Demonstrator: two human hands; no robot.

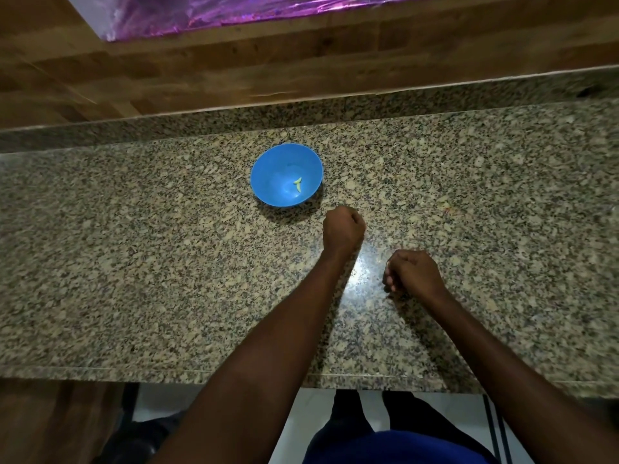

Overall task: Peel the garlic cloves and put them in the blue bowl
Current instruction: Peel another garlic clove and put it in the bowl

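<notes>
Head view, looking down: I count one blue bowl (286,175) standing upright on the speckled granite countertop (134,262), toward the far side and a little left of centre. Inside it I count two small pale yellow-green pieces, garlic cloves (297,184) as far as I can judge, lying together and touching near the bottom on the right side of the bowl; they are too small for me to tell whether any skin remains. I see no other cloves or peels lying loose on the counter. I count two bare hands, both over the counter and well apart from each other. My left hand (344,229) is curled into a closed fist just beside the bowl's near right edge, not touching it; the fingers are folded under and hidden, so I cannot tell whether anything is enclosed. My right hand (413,271) lies nearer to me and to the right, also curled almost shut, fingertips drawn in toward the palm above a bright reflection on the stone; what it holds, if anything, I cannot tell. Beyond the counter runs one wooden panelled surface (234,61), and at the top edge one sheet of shiny purple foil (207,11). Below the counter's near edge I see blue clothing (395,447) and pale floor tiles (301,430).
</notes>
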